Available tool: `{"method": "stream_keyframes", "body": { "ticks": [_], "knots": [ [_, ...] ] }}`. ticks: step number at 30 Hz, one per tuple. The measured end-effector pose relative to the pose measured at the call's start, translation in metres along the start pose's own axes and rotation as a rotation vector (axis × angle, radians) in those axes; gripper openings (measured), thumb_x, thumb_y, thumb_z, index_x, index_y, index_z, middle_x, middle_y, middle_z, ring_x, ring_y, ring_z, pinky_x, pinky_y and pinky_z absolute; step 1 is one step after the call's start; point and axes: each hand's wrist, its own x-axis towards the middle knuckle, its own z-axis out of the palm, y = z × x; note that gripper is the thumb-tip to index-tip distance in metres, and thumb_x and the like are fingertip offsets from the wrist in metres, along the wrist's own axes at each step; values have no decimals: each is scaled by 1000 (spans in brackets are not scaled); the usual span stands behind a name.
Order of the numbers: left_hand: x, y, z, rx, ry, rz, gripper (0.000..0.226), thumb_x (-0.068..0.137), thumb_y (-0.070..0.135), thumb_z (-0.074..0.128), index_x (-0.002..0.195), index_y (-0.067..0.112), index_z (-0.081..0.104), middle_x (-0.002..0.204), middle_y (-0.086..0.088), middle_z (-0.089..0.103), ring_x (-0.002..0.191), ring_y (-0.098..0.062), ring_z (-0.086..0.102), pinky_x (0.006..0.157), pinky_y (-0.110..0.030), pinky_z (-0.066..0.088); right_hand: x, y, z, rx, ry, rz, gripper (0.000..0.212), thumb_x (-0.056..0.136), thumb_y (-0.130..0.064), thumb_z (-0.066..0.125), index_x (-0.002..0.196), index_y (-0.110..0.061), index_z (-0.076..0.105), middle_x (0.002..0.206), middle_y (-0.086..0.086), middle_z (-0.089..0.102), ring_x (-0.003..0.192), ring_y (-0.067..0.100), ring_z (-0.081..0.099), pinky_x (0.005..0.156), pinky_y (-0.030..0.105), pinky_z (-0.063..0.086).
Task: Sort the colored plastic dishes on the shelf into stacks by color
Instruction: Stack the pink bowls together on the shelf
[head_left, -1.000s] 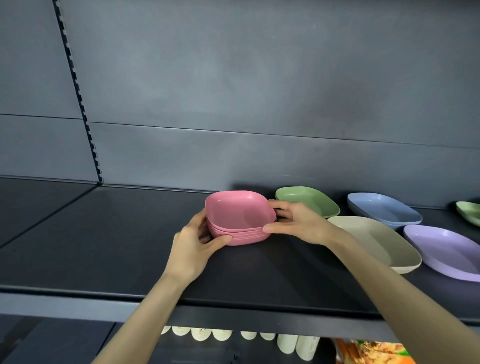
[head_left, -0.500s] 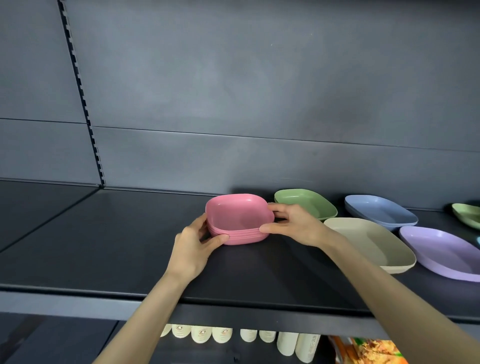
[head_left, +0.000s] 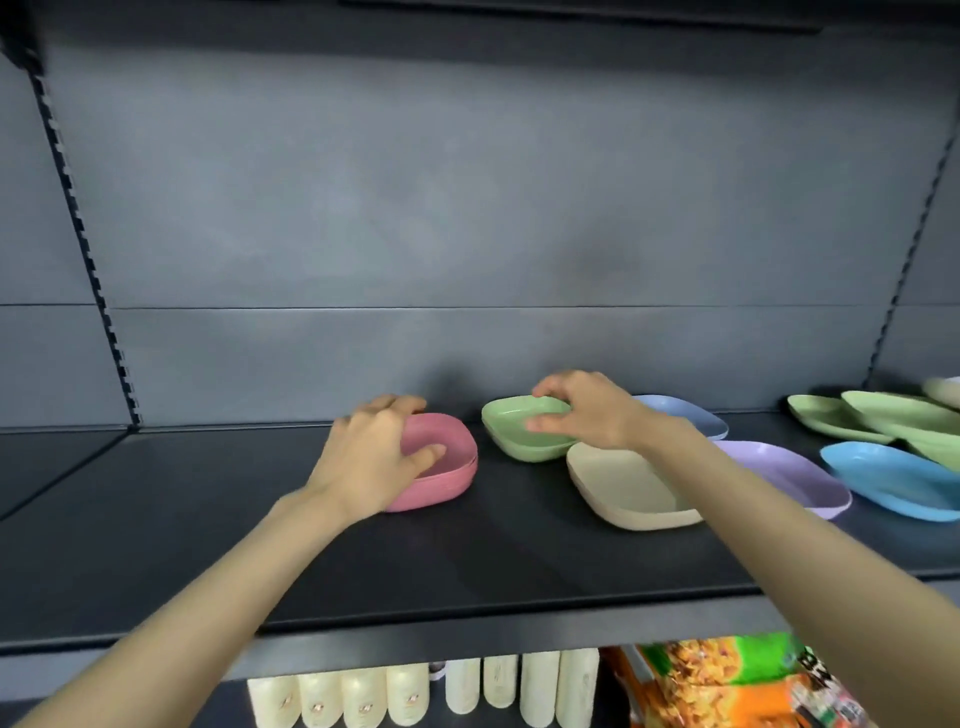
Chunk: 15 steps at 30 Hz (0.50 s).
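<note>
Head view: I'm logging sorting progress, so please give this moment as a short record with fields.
left hand: grips pink stack, thumb inside the top dish
right hand: pinches green dish by its rim
next to it: beige dish, purple dish
far right: bright blue dish, loose green dishes
surface: dark shelf
green dish lifted: cannot tell

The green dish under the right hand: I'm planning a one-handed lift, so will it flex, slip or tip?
The green dish looks like thin moulded plastic: probably light, fairly stiff. Its smooth sloped walls might slip in the right hand. Its broad base on the shelf makes tipping unlikely.
</note>
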Motion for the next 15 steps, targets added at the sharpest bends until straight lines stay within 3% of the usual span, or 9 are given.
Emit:
{"method": "stream_keyframes", "body": {
  "ticks": [7,15],
  "knots": [
    [47,106,-14,147,-73,282,64,89,45,57,143,22,34,146,-3,40,136,-23,33,107,-35,24,-61,55,-85,-175,166,96,55,86,-32,67,135,-14,50,141,6,48,128,24,44,104,29,34],
    [48,249,-9,137,79,459,65,87,49,58,142,25,34,140,-3,45,130,-24,36,103,-36,27,-170,140,-169,-312,256,223,60,84,-31,69,137,-16,46,147,7,36,132,26,37,108,36,33]
  ]
}}
